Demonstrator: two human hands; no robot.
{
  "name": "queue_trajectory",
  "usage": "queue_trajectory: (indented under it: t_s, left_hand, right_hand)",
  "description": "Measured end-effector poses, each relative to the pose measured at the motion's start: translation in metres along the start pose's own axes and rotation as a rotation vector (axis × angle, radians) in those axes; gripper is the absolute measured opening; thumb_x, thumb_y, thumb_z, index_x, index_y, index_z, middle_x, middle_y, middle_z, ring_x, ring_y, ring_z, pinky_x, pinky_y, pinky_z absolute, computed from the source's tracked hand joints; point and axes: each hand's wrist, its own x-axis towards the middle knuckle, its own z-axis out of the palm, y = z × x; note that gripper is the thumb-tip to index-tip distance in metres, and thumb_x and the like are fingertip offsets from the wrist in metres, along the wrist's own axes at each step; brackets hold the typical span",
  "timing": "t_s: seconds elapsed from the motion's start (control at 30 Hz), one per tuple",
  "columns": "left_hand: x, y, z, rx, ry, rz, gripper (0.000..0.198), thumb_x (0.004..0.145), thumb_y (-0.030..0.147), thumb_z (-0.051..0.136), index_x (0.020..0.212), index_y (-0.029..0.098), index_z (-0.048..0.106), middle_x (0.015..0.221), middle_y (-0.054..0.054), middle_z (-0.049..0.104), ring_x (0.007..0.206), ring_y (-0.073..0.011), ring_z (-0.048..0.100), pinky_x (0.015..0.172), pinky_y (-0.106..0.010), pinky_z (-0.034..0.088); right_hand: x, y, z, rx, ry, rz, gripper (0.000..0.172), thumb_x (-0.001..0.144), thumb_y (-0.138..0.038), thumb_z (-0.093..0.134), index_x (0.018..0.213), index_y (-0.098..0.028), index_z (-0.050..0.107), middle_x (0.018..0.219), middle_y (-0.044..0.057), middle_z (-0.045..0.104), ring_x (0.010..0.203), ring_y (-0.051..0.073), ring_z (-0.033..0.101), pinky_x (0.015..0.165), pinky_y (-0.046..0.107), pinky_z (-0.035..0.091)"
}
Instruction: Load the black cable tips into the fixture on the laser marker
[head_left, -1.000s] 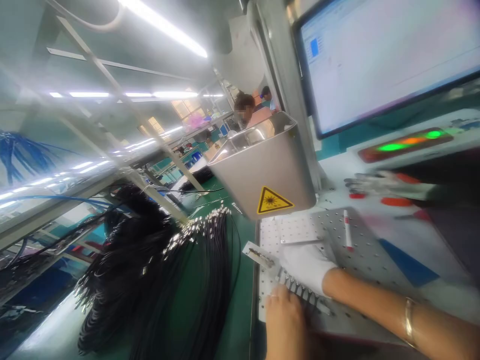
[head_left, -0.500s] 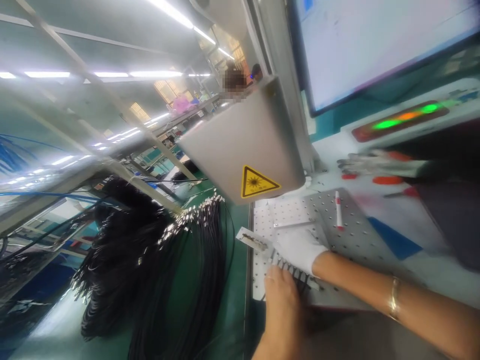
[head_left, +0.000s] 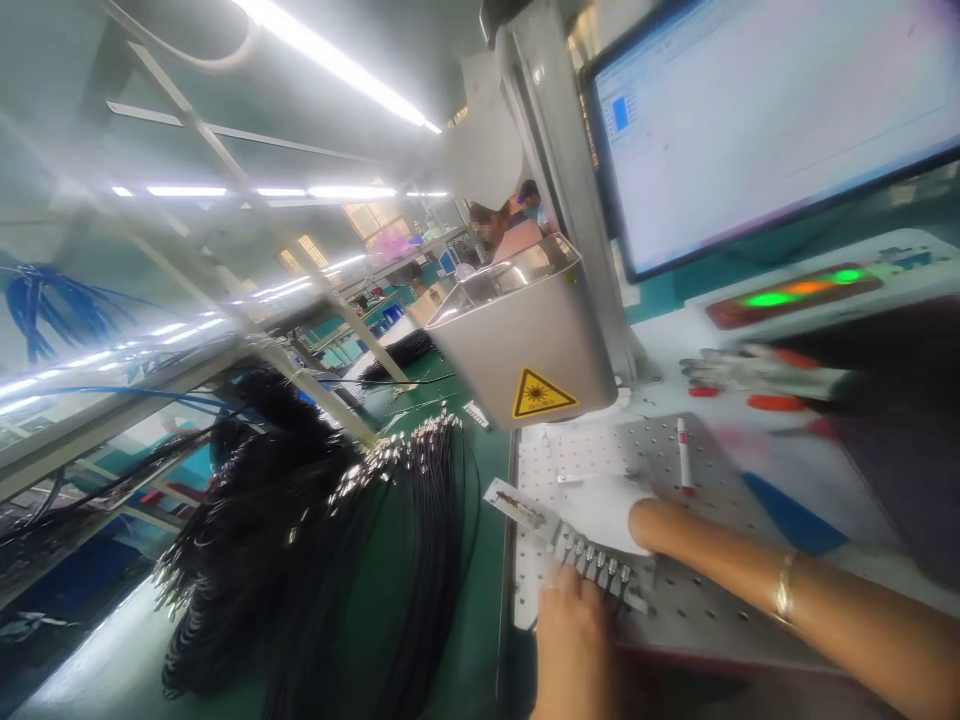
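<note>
A metal fixture bar lies slantwise on the perforated metal plate, with several silver cable plugs set in a row along it. My left hand is bare and comes in from below. Its fingers are curled closed at the near side of the bar, on the black cables behind the plugs; the fingertips are partly hidden. My right hand, in a white glove, lies along the bar's far side against the plugs. Blur and the pale background hide how its fingers are bent. Above both hands hangs a grey machine head with a yellow laser warning sign.
A big heap of black cables with silver ends covers the green table at left. On the right are a red-and-white marker, grey work gloves, a blue piece and a monitor. People sit farther back.
The camera view has shifted, so the machine head, plate and hands appear slightly lower and to the right. Both hands stay at the fixture bar; the plugs show more clearly.
</note>
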Motion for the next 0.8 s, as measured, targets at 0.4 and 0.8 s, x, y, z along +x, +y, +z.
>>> queue_trajectory:
  t_s: [0.4,0.8]
  left_hand:
    - [0.005,0.005,0.008,0.061,-0.125,0.075,0.016,0.084,0.015,0.056,0.090,0.016,0.071,0.092,-0.012,0.065,0.090,-0.0251,0.058,0.078,-0.035,0.046]
    - [0.000,0.002,-0.004,0.012,0.139,0.065,0.018,0.086,0.009,0.055,0.080,0.021,0.067,0.083,-0.005,0.065,0.080,-0.0203,0.062,0.071,-0.032,0.048]
  right_hand:
    - [-0.005,-0.014,0.021,0.050,0.003,0.128,0.033,0.104,-0.037,0.043,0.103,-0.015,0.068,0.095,0.007,0.069,0.086,0.019,0.065,0.082,0.039,0.053]
    - [-0.004,0.001,0.002,0.049,-0.006,0.026,0.035,0.096,-0.046,0.061,0.114,-0.016,0.063,0.110,0.007,0.064,0.095,0.019,0.063,0.086,0.040,0.054]
